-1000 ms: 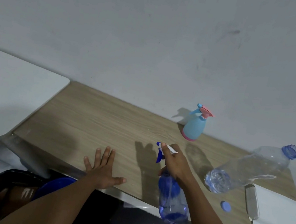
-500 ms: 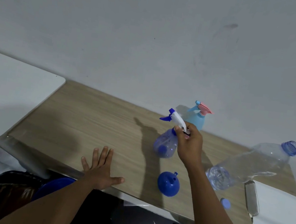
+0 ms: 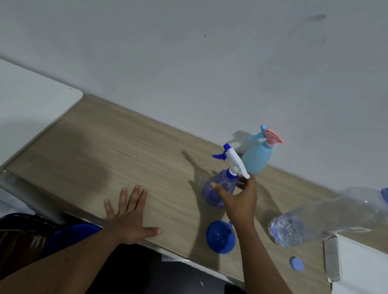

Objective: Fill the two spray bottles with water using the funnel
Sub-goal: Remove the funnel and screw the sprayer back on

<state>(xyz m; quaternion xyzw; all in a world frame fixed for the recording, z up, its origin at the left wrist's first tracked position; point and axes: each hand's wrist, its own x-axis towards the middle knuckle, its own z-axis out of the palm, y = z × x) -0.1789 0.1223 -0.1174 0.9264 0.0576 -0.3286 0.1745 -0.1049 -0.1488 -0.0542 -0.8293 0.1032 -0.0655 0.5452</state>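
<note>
Lying flat on table, left hand spread; right hand loose-fingered beside blue spray bottle.

Right hand is releasing the dark blue spray bottle; fingers that were wrapped round its neck 0.5 s ago are now spreading. The bottle, raised from the near table edge 1.0 s ago, is now standing just near-left of the light blue spray bottle.

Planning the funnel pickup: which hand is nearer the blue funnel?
Right. The right hand is just beyond the blue funnel, at the blue spray bottle; the left hand lies flat on the table, well to the funnel's left.
</note>
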